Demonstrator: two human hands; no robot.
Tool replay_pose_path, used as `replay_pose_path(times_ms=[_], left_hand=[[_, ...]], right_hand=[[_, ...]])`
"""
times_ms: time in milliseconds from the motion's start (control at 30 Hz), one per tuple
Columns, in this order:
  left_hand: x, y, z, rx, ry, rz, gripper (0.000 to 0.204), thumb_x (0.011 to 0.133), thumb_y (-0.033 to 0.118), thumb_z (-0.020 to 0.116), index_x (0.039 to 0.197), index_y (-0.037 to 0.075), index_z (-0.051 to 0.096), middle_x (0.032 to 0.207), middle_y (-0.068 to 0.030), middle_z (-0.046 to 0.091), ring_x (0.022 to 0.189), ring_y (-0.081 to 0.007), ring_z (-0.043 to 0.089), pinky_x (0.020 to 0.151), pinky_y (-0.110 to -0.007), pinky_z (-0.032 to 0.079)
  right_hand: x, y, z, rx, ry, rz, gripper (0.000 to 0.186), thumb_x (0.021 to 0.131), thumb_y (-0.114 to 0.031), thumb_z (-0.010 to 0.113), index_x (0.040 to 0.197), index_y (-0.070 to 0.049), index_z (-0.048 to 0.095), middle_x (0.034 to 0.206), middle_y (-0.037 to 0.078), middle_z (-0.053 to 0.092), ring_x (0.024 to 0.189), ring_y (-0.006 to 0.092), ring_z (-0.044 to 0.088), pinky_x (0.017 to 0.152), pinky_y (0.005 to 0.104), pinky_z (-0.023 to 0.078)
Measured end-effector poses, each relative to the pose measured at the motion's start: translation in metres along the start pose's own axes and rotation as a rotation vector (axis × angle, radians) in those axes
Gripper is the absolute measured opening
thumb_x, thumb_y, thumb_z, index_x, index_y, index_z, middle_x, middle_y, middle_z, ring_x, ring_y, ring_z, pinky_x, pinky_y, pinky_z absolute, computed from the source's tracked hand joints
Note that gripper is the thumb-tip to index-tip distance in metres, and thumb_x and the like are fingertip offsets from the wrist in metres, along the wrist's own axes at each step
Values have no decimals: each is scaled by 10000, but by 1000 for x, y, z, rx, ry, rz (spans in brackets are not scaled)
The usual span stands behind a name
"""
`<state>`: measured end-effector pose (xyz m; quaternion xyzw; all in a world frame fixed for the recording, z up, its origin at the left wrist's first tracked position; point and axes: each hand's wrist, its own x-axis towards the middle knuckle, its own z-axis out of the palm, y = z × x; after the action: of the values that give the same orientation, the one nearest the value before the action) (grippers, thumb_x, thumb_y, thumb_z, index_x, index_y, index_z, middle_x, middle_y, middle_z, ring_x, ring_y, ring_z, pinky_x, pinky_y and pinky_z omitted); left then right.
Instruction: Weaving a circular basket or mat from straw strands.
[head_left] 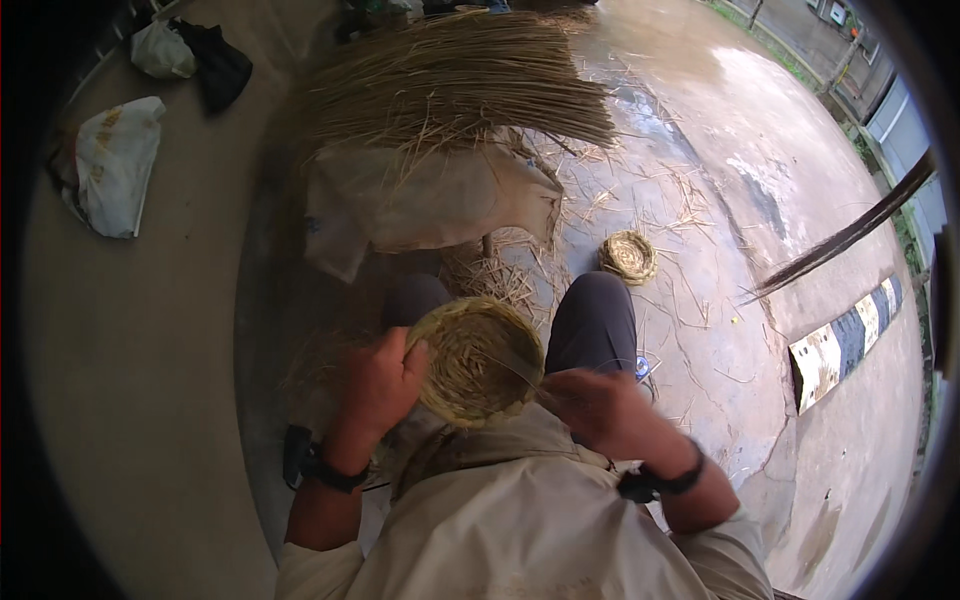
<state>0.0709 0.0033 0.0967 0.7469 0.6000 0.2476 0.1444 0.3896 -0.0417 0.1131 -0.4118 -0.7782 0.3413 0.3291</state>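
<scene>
A round, shallow basket woven of yellow-green straw point(478, 362) is held over my lap, its hollow inside turned up toward me. My left hand point(383, 382) is closed on its left rim, thumb along the edge. At the right rim is my right hand point(600, 408), its fingers pinched together and somewhat blurred. A thin pale strand crosses the basket's inside and runs to those fingers. Whether the right fingers also touch the rim is hard to tell.
A second small straw basket point(628, 257) sits on the floor beyond my right knee. Ahead lies a large bundle of dry stalks point(470, 80) above a pale cloth sheet point(430, 195). White bags point(118, 165) lie by the left wall; a striped block point(848, 340) stands far right.
</scene>
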Motion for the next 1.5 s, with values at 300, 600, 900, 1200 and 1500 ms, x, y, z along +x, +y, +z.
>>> replay_pose_path(times_ms=[300,600,900,1200,1500], left_hand=[[-11,17,-3,-77,-16,17,174,984,181,678,1036,18,648,896,-229,701,822,-465,691,660,-518,550],[-9,24,-3,-93,-20,56,175,980,174,682,1037,13,647,890,-230,703,807,-459,699,654,-512,560],[-17,28,6,24,2,98,181,964,178,714,1011,23,633,839,-222,684,773,-449,693,630,-519,550],[-13,15,3,-9,87,87,241,949,127,702,1162,17,678,929,-236,716,802,-439,720,651,-489,573],[-11,25,-7,136,-26,310,288,924,144,716,1163,1,641,886,-174,711,794,-355,732,639,-448,589]], right_hand=[[37,-17,59,-160,-107,21,167,946,-120,676,1083,-29,650,794,164,656,653,393,678,567,488,538],[33,-22,55,-109,-87,32,155,945,-99,669,1076,-19,645,752,180,641,658,406,674,577,495,538],[50,-20,61,-77,-100,53,72,959,-85,638,975,-20,612,773,204,638,727,445,664,639,528,528],[52,-7,60,128,-177,24,110,972,-123,660,990,-15,654,792,205,656,763,436,665,670,504,528],[66,-11,55,-183,-85,-150,97,921,-162,673,925,-65,679,912,127,679,739,374,702,657,484,564]])
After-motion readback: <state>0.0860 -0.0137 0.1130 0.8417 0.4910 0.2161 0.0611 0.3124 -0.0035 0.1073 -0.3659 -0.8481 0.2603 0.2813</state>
